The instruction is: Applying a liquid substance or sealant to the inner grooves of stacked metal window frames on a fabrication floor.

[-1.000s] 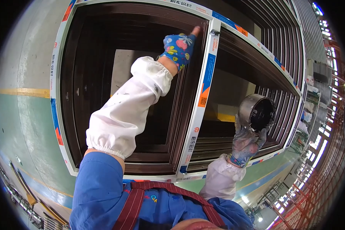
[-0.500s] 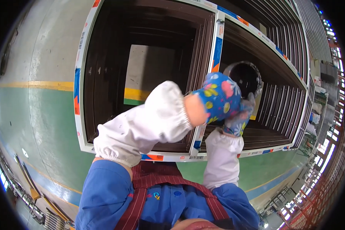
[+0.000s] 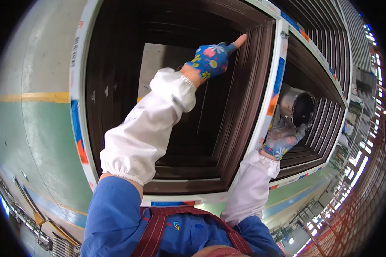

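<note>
My left hand (image 3: pixel 212 61), in a blue flowered glove with a bare fingertip, reaches over the left opening of a stack of brown window frames (image 3: pixel 248 107). One finger is stretched out against the inner ledge beside the middle bar; the others are partly hidden, and nothing shows in the hand. In the right opening, my right hand (image 3: pixel 284 139), in a similar glove, grips a roll of clear film or wide tape (image 3: pixel 292 103) from below. The roll lies tilted, its dark hollow core facing right. Part of my right fingers is hidden behind it.
White edging with blue and orange stickers runs round the frames, including the middle bar (image 3: pixel 275 92). More stacked frames (image 3: pixel 317 25) stand at the far right. The green floor (image 3: pixel 43 141) has a yellow line (image 3: pixel 34 97) at the left. Red mesh (image 3: pixel 351 218) stands at the lower right.
My left hand has moved from the roll, leftward and away from me, to the left opening's inner ledge. My right hand and the roll sit farther right and lower. The frames look closer.
</note>
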`<state>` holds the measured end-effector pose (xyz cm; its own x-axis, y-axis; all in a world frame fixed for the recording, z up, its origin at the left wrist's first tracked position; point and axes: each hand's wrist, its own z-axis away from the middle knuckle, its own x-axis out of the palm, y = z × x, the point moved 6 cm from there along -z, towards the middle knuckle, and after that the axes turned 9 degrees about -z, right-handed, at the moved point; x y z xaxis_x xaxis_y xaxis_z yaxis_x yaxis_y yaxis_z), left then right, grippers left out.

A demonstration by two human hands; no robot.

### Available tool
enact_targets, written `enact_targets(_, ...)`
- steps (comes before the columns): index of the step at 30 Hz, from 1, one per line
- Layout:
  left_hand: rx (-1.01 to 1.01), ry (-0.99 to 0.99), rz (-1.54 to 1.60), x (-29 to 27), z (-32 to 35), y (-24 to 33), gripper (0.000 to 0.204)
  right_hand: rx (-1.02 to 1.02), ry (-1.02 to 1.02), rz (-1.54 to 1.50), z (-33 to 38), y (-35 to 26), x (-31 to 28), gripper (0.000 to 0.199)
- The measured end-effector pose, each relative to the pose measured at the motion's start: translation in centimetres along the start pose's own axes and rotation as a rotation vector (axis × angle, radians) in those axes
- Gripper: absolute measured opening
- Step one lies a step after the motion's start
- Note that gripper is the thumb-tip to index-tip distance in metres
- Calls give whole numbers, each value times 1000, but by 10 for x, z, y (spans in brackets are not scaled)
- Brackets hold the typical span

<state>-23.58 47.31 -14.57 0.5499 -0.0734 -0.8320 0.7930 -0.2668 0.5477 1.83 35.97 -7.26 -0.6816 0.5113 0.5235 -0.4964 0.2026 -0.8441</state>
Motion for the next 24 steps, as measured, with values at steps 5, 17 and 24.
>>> enact_targets(5, 6, -153, 66, 40, -71, -1, 79, -243, -104, 245, -1, -8, -7, 90)
enact_targets(17, 103, -214, 97, 70, -114, -2, 74, 223, -70, -215, -20, -1, -35, 52)
enact_targets(24, 33, 42, -136, 59, -107, -9, 74, -32, 374, 109, -13, -4, -32, 54)
